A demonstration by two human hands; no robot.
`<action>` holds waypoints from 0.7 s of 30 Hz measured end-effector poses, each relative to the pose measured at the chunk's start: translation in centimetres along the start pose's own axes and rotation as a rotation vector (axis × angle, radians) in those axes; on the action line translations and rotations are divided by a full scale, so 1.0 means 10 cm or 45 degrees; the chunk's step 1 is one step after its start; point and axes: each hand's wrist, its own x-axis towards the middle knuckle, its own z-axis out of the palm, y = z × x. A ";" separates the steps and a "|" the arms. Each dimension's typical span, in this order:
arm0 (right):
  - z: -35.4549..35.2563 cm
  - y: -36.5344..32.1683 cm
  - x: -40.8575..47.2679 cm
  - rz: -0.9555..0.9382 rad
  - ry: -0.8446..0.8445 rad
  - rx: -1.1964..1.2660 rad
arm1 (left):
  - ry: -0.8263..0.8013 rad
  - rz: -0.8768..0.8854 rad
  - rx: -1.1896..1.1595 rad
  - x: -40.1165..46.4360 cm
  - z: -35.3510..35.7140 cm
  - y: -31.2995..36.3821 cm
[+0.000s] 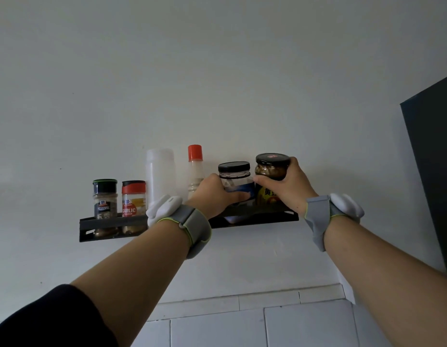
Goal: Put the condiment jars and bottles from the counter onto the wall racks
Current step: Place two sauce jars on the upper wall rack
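Note:
A black wall rack [112,222] hangs on the white wall. On it, from the left, stand a dark-capped spice jar [105,196], a red-capped garlic powder jar [133,197], a tall white container [161,175] and a slim bottle with an orange cap [195,166]. My left hand [212,194] grips a black-lidded glass jar with a blue label [234,175] in the rack. My right hand [286,185] holds a dark-lidded jar with a yellow label [270,169] at the rack's right end; whether its base rests on the rack is hidden.
A dark panel [432,159] juts out at the right edge, close to the rack's right end. White tiles [217,329] cover the wall below. Grey wristbands with white devices sit on both wrists.

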 end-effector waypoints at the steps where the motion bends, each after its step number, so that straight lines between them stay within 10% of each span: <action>1: 0.01 0.01 0.01 0.011 -0.004 0.003 | -0.005 -0.014 0.005 0.00 0.00 0.01; 14: 0.09 0.04 0.08 0.137 -0.025 -0.080 | -0.109 -0.123 0.283 -0.07 -0.06 0.14; 21: 0.06 0.04 0.07 0.238 -0.089 -0.093 | 0.327 0.270 0.330 -0.07 -0.24 0.37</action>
